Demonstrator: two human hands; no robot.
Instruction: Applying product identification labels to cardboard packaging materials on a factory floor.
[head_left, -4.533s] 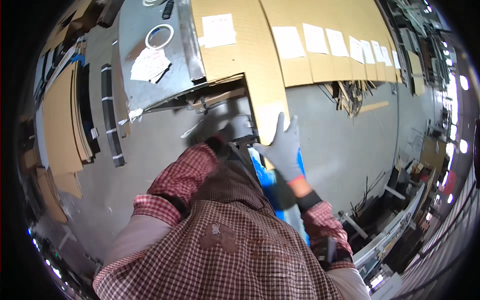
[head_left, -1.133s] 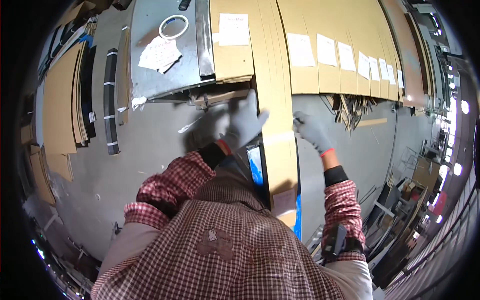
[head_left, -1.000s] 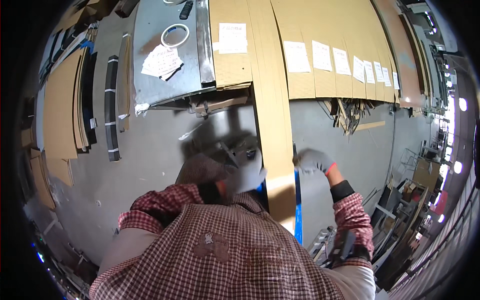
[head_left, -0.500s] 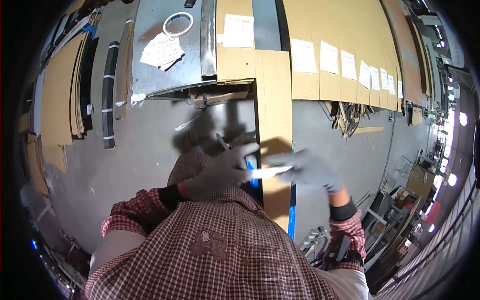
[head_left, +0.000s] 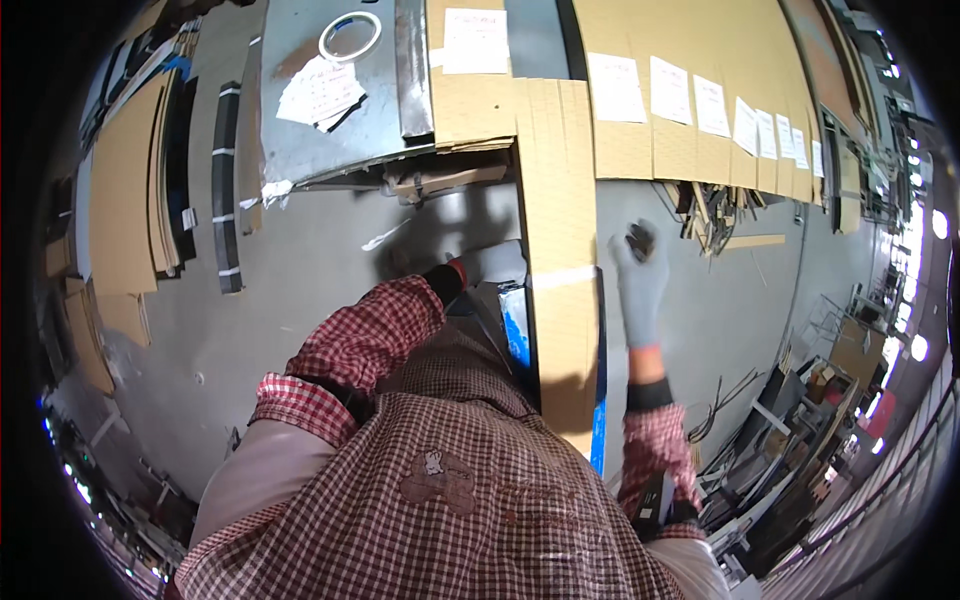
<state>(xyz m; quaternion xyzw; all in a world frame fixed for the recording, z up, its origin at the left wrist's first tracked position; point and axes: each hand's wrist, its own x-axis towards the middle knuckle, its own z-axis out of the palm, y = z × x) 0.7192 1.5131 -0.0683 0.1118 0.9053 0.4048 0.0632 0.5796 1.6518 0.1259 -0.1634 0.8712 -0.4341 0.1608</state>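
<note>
- Cardboard strip [head_left: 557,250] stands upright before the person, over the grey floor [head_left: 330,270].
- Left hand [head_left: 488,266], gloved, rests against its left side; grip unclear.
- Right hand [head_left: 638,270], gloved, hangs apart on its right, loosely curled, holding nothing visible.

A packing workshop or warehouse: flat brown corrugated cardboard sheets [head_left: 700,90] bearing white paper labels at twelve o'clock, stacked cardboard blanks [head_left: 120,210] at nine, grey concrete floor [head_left: 300,290], metal racking [head_left: 800,450] at four.
</note>
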